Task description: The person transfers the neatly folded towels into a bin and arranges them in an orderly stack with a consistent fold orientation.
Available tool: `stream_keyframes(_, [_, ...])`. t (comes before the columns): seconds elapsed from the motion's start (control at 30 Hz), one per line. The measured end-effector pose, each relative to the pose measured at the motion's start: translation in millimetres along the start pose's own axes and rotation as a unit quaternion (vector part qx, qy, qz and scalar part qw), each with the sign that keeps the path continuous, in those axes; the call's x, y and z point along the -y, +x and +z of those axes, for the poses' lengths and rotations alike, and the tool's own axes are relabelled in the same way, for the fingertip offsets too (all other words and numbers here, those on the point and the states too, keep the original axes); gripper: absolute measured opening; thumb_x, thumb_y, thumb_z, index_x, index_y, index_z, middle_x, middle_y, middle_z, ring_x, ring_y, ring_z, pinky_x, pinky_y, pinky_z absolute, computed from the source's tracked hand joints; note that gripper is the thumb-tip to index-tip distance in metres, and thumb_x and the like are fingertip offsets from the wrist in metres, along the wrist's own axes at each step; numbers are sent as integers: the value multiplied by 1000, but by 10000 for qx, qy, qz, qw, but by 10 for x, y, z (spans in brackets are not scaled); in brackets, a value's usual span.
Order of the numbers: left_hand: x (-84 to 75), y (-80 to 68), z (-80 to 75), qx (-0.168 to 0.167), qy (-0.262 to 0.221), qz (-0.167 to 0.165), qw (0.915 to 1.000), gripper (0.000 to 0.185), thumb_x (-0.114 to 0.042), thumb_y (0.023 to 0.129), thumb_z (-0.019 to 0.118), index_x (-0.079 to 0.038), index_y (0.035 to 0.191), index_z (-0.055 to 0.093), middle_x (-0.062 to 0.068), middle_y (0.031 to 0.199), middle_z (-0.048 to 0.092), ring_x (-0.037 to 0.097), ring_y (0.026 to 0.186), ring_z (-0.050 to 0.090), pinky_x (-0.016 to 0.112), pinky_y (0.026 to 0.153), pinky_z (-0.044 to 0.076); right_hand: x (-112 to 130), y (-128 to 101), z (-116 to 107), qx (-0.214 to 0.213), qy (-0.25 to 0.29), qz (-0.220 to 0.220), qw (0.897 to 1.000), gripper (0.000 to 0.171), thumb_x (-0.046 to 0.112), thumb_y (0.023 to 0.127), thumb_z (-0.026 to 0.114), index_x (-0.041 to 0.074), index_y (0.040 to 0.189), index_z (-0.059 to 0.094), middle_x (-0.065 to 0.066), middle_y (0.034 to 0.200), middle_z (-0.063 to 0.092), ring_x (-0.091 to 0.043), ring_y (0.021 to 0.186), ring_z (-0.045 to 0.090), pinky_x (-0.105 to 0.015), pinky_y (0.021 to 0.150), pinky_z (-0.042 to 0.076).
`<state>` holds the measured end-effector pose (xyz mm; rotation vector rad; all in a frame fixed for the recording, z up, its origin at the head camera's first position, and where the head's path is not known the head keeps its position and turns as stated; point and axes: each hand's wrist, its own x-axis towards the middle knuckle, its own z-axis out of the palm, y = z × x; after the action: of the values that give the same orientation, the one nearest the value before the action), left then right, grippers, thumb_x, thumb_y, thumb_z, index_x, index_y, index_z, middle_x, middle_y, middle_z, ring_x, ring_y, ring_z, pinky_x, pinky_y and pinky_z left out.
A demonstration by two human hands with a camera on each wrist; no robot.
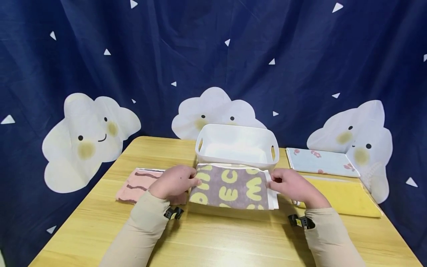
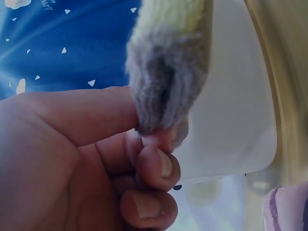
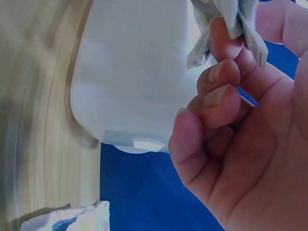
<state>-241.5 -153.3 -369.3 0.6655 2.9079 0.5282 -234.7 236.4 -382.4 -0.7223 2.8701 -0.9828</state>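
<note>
Between both hands is a folded towel (image 1: 230,187), greyish purple with yellow letters and a white edge strip. My left hand (image 1: 175,181) pinches its left edge between thumb and fingers; the left wrist view shows the towel's thick folded end (image 2: 166,82) in that grip. The white-edged right side is pinched by my right hand (image 1: 295,185), and a small tag (image 3: 255,45) hangs there in the right wrist view. Just behind the towel stands a white basket (image 1: 238,142) with handle holes, its lower front covered by the towel.
On the left lies a pink folded towel (image 1: 135,187) with brown wavy stripes, partly behind my left hand. To the right are a yellow folded towel (image 1: 347,196) and, farther back, a light blue one (image 1: 320,162) with pink flowers. A navy curtain (image 1: 150,48) hangs behind the wooden table (image 1: 220,241).
</note>
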Motion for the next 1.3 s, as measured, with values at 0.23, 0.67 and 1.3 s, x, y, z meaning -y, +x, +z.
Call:
stream_keyframes(0.23, [33, -2, -67, -267, -51, 122, 9996, 38, -36, 100, 64, -17, 69, 52, -4, 61, 42, 14, 56, 46, 32, 58, 39, 41, 19, -30, -241, 47, -195, 9995, 36, 17, 91, 72, 18, 67, 45, 6, 63, 38, -14, 60, 42, -28, 55, 34])
stream_keyframes(0.67, [-45, 15, -96, -1358, -453, 38, 9897, 28, -32, 104, 56, -16, 81, 56, 0, 77, 52, 19, 71, 52, 37, 69, 44, 67, 47, -16, -1043, -55, 19, 9945, 33, 20, 95, 69, 18, 69, 49, 2, 70, 42, -15, 60, 41, -30, 57, 34])
stream_keyframes(1.3, [18, 562, -330, -1336, 218, -51, 9908, 30, -32, 108, 47, -12, 89, 58, 4, 84, 57, 23, 81, 57, 44, 76, 47, 70, 466, -389, -1370, -578, 141, 9888, 25, 22, 96, 67, 14, 74, 57, 0, 71, 47, -20, 67, 47, -36, 63, 37])
